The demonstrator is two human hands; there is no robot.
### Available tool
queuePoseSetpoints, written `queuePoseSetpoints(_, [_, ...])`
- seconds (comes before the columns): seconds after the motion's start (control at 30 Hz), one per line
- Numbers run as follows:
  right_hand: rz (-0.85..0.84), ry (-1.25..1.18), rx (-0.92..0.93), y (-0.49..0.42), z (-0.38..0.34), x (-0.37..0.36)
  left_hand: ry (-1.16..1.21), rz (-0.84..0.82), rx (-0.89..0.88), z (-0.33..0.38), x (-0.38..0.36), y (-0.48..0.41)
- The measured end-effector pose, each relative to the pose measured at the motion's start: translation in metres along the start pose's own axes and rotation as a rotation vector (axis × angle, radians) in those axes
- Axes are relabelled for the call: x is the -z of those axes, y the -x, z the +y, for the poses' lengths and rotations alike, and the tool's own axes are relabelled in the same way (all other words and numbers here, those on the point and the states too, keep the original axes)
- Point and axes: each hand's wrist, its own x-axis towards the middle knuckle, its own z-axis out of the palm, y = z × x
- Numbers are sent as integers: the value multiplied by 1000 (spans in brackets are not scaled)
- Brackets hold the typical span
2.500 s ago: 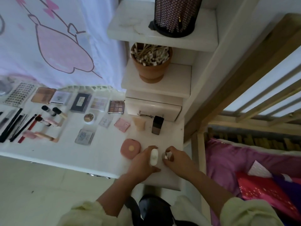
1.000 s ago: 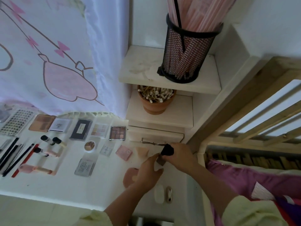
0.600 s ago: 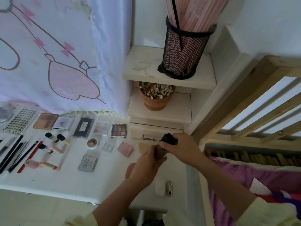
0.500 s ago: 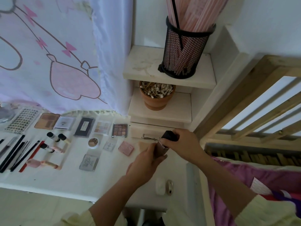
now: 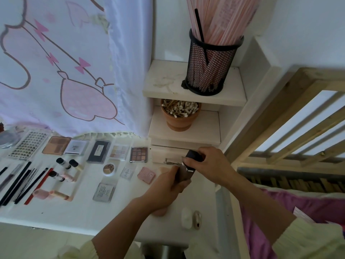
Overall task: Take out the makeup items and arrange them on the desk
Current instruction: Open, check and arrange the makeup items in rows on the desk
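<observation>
Both my hands hold a small foundation bottle (image 5: 185,172) with a black cap above the white desk (image 5: 78,212). My left hand (image 5: 168,186) wraps its brown body; my right hand (image 5: 209,165) grips the black cap from above. Palettes (image 5: 138,154), small tubes (image 5: 64,163), pencils (image 5: 20,182) and compacts lie in rows on the desk to the left. A white oval case (image 5: 186,218) and a small shiny oval (image 5: 197,219) lie by the desk's front right corner. A pink compact (image 5: 158,213) is mostly hidden under my left wrist.
White stepped shelves rise at the desk's back right with a clay pot of cotton swabs (image 5: 180,114) and a black mesh holder (image 5: 209,66). A small drawer (image 5: 168,156) sits under them. A wooden bed frame (image 5: 291,131) and pink bedding (image 5: 270,212) are on the right.
My hands left the white case and the shiny oval on the desk, picked up the bottle by the drawer and raised it between them. The camera tilted upward.
</observation>
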Motion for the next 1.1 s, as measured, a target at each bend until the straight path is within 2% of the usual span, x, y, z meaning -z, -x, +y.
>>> queuePoseSetpoints(0.2, [-43,37,5,0,-4,0,61,-18,24,6,0,7])
queuePoseSetpoints(0.4, [-48,-8,23,4,-12,-4,138,100,75,13,1,10])
queuePoseSetpoints(0.67, [-124,-180,45,8,-12,-3,817,-225,226,28,24,20])
queuePoseSetpoints(0.73, [-142,-191,51,11,-13,-3,904,-279,260,31,26,22])
queuePoseSetpoints(0.9, [-147,-163,79,14,-10,-6,947,-264,232,32,22,24])
queuePoseSetpoints(1.1, [-87,-150,91,21,-10,-10,810,-221,193,31,14,29])
